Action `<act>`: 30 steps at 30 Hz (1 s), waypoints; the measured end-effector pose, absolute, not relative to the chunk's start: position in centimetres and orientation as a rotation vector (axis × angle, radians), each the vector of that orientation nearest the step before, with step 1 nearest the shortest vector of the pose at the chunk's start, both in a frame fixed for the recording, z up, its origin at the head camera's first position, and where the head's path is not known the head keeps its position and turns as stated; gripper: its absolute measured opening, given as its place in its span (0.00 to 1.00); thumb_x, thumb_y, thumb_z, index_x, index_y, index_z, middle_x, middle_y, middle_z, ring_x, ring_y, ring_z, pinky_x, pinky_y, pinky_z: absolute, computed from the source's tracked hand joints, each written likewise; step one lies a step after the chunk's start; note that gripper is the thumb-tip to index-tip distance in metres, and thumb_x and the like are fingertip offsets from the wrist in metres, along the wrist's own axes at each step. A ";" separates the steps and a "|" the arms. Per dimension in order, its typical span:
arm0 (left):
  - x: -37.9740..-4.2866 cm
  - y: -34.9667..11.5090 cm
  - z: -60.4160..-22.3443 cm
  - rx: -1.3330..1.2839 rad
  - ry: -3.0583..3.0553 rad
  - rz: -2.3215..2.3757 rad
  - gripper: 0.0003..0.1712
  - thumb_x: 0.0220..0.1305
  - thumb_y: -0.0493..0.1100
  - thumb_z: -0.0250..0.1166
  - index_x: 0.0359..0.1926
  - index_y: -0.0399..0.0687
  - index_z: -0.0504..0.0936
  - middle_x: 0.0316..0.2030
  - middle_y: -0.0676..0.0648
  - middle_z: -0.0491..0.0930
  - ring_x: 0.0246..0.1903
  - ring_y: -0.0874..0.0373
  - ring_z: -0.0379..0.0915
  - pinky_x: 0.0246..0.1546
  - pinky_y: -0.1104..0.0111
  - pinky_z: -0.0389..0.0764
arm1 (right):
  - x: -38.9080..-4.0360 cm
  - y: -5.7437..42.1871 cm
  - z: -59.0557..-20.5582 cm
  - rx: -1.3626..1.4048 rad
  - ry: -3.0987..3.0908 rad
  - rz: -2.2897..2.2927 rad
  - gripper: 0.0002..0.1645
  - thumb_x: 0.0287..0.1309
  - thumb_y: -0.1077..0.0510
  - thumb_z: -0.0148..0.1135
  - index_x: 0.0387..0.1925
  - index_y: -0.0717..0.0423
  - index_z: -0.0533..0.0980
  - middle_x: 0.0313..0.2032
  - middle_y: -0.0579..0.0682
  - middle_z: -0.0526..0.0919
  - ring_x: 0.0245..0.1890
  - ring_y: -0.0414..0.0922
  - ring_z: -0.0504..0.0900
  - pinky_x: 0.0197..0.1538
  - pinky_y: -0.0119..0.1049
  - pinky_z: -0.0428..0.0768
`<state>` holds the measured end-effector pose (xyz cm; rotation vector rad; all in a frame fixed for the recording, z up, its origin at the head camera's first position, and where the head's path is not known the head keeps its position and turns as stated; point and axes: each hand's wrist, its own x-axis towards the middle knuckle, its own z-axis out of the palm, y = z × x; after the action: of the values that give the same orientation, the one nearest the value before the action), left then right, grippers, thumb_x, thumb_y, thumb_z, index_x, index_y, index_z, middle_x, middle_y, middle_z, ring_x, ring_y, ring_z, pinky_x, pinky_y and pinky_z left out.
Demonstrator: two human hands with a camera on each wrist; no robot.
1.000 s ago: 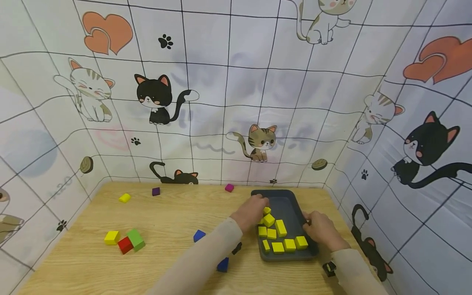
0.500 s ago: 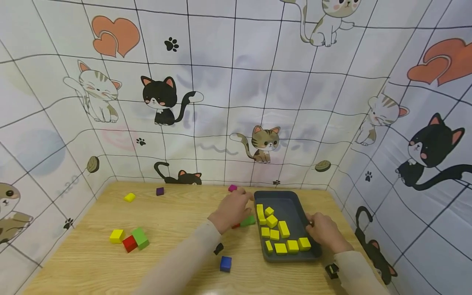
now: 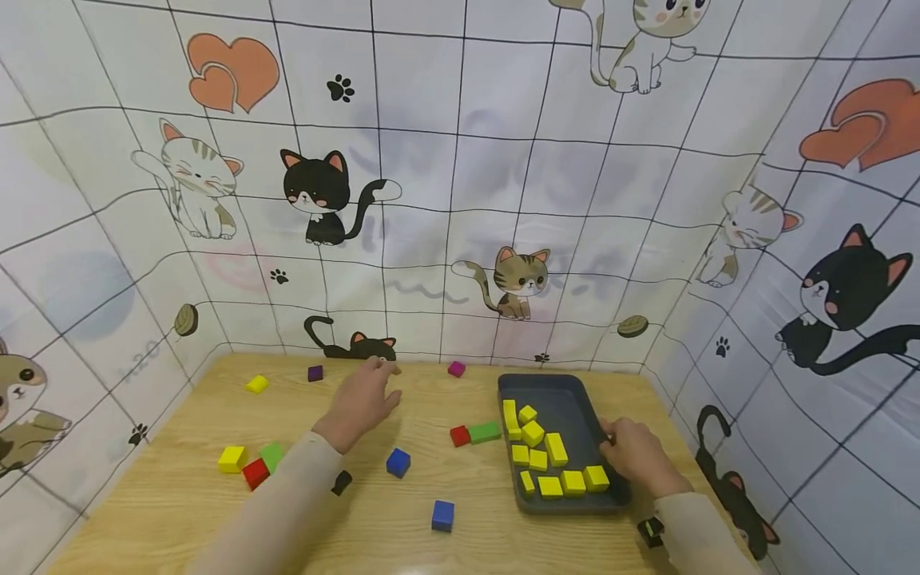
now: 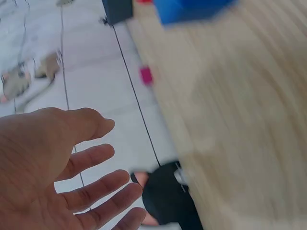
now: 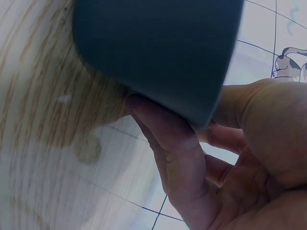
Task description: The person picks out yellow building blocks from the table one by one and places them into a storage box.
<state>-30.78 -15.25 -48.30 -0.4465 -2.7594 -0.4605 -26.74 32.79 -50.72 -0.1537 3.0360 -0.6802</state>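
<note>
My right hand [image 3: 640,454] grips the right rim of a dark grey tray [image 3: 575,407]. In the right wrist view its thumb and fingers [image 5: 168,129] pinch the tray wall [image 5: 158,48] from both sides. Several yellow blocks [image 3: 557,449] lie in the tray, along its left side and front. My left hand [image 3: 357,407] is over the back part of the table, empty, with fingers apart in the left wrist view. A dark purple cube [image 3: 315,373] lies to its left, and a magenta cube [image 3: 456,369] to its right.
Nearer me are two blue blocks [image 3: 442,516]. A red cube [image 3: 460,436] and a green block [image 3: 485,432] lie left of the tray. Another red block [image 3: 255,474], green block [image 3: 272,457] and yellow block [image 3: 232,459] sit at left. A yellow block [image 3: 257,384] lies back left. Cat-printed cloth [image 3: 460,200] surrounds the table.
My left hand has left the tray's left side and moved left across the table, uncovering the red and green blocks beside the tray. My right hand stays at the tray's rim.
</note>
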 end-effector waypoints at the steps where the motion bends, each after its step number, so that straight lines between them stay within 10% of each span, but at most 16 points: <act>1: -30.8 -16.2 -48.4 -0.422 -2.769 -0.459 0.22 0.64 0.47 0.68 0.57 0.46 0.80 0.51 0.40 0.75 0.26 0.55 0.70 0.20 0.66 0.73 | -26.8 32.8 -50.7 -0.151 3.033 -0.681 0.31 0.57 0.67 0.61 0.64 0.69 0.70 0.46 0.68 0.83 0.14 0.42 0.66 0.18 0.36 0.67; 10: -30.6 -24.8 -49.3 -0.204 -2.793 -0.430 0.25 0.65 0.47 0.66 0.60 0.41 0.78 0.53 0.33 0.74 0.45 0.36 0.74 0.32 0.48 0.80 | -27.1 32.9 -51.0 -0.141 3.031 -0.676 0.31 0.56 0.66 0.62 0.63 0.70 0.71 0.37 0.60 0.85 0.14 0.42 0.66 0.18 0.36 0.67; 30: -29.1 -32.9 -50.1 0.090 -3.012 -0.525 0.35 0.70 0.49 0.56 0.69 0.30 0.62 0.62 0.19 0.56 0.55 0.17 0.56 0.43 0.29 0.68 | -26.9 32.7 -50.6 -0.165 3.042 -0.693 0.30 0.56 0.67 0.61 0.62 0.71 0.72 0.42 0.63 0.85 0.13 0.41 0.63 0.17 0.35 0.65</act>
<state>-29.06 -32.90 -50.07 0.0902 -3.0123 -0.5252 -26.87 32.68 -50.63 -0.1652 3.0422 -0.6934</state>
